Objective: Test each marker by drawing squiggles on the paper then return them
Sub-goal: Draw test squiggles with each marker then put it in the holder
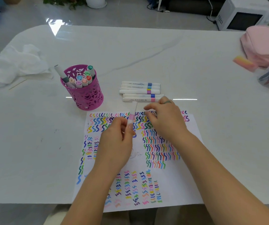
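While the left hand point(115, 143) pinched a pink-banded marker point(132, 116) upright over the squiggled paper point(179, 184), the right hand point(166, 120) hovered just beside it.
Its fingers were blurred, so any grasp could not be told. Five capped markers point(141, 91) lay side by side just beyond the paper, near a magenta cup point(85, 96) of markers on the white table point(195, 62).

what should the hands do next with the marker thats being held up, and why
Probably close the right hand on the free upper end of the marker to take it for drawing. The left hand pinches it near its pink band, upright above the paper, no tip on the sheet. The right hand's fingers hover close beside it, blurred, so whether they hold anything is unclear.
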